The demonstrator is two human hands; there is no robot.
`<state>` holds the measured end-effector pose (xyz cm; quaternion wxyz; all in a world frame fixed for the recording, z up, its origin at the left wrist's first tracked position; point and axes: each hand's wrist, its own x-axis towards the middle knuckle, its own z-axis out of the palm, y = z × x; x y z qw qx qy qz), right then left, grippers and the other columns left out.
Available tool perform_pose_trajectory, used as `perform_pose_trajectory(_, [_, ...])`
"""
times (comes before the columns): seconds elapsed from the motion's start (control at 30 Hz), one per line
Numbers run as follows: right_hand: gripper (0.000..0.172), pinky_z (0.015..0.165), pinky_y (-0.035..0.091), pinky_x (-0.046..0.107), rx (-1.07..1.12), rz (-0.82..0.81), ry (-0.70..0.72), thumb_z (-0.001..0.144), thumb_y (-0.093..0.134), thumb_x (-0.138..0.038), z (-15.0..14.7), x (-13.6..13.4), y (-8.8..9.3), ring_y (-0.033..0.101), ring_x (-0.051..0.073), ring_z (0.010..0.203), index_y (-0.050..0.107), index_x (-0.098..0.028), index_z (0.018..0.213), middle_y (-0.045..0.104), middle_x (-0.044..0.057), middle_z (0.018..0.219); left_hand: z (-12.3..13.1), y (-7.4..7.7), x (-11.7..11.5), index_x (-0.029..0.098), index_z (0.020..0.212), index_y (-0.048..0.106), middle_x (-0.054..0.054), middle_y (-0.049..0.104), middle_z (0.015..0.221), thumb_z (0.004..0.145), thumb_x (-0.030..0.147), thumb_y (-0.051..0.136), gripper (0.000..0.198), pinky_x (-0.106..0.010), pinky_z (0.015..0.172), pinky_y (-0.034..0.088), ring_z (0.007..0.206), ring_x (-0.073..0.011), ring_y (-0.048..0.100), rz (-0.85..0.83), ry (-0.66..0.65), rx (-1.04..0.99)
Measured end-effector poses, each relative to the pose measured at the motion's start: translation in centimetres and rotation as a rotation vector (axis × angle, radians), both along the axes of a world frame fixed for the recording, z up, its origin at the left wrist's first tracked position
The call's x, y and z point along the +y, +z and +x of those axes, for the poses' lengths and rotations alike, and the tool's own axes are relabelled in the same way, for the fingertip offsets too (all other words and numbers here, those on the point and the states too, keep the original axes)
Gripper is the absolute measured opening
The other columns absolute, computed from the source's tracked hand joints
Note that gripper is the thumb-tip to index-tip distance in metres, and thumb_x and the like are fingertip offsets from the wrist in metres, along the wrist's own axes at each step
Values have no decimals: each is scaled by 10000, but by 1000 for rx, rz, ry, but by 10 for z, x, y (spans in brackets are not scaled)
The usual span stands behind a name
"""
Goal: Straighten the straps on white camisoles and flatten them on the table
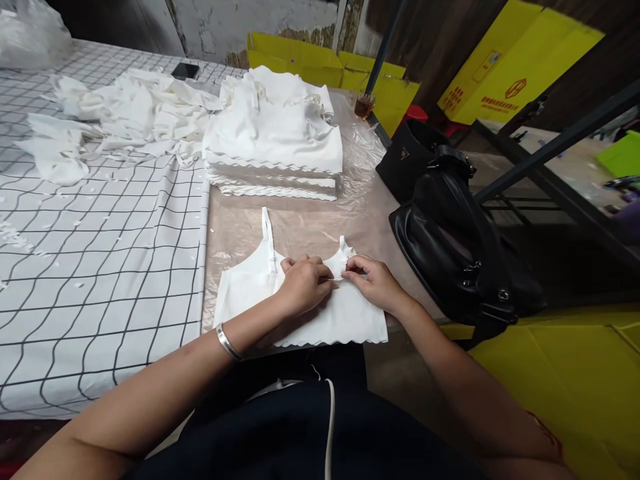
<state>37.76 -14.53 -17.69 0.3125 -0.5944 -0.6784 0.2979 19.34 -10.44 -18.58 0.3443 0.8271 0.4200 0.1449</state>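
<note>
A white camisole top [350, 320] lies flat at the table's near edge, its scalloped hem towards me. Its left shoulder strap [267, 230] stretches away from me, with a small adjuster on it. My left hand [307, 283] rests on the upper middle of the top, fingers curled and closed on its neckline edge. Just to the right, my right hand [373, 280] pinches the top near the base of the bunched right strap [343, 247]. The fingers partly hide the fabric between the two hands.
Behind the top is a stack of white tops [275, 143]. Loose white garments [150, 110] pile up on the checked cloth [150, 267], near a phone [185, 71]. Black bags [445, 227] stand along the right edge. A glass of brown drink [364, 107] and yellow boxes [520, 60] are farther back.
</note>
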Motion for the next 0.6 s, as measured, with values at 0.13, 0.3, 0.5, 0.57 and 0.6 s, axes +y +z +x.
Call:
perform_pose_trajectory(0.13, [110, 708, 427, 290, -18, -8, 14, 813, 583, -237, 1, -3, 0, 533, 155, 732, 544, -210, 714, 582, 3, 755, 0, 1, -1, 187, 738, 711, -52, 680, 871, 835, 317, 650, 174, -451, 848, 237, 958, -259, 531, -9, 13, -5])
perform_pose_trajectory(0.3, [118, 706, 427, 292, -7, 8, 3, 817, 583, -243, -1, -5, -1, 533, 157, 726, 541, -210, 711, 582, 5, 747, 0, 1, -1, 183, 715, 701, -46, 681, 856, 829, 308, 654, 176, -452, 854, 238, 967, -261, 535, -17, 25, -17])
perform_pose_trajectory(0.5, [125, 715, 438, 302, -16, 67, -35, 821, 575, -231, -7, -5, -1, 542, 164, 734, 533, -213, 705, 595, 10, 755, 1, -1, -1, 173, 710, 690, -43, 685, 847, 826, 318, 650, 189, -459, 871, 237, 944, -246, 536, -37, 31, -50])
perform_pose_trajectory(0.57, [129, 719, 438, 303, -24, 77, -43, 821, 575, -234, -7, -6, -1, 540, 166, 735, 527, -217, 702, 595, 13, 757, 0, -1, -1, 177, 712, 692, -39, 684, 842, 824, 307, 653, 176, -459, 873, 237, 940, -245, 537, -41, 30, -60])
perform_pose_trajectory(0.6, [131, 718, 437, 302, -25, 75, -43, 820, 574, -234, -7, -6, -1, 540, 167, 735, 525, -219, 699, 595, 13, 756, 0, -1, -1, 179, 709, 692, -38, 682, 837, 821, 301, 657, 170, -459, 874, 237, 939, -246, 537, -42, 30, -64])
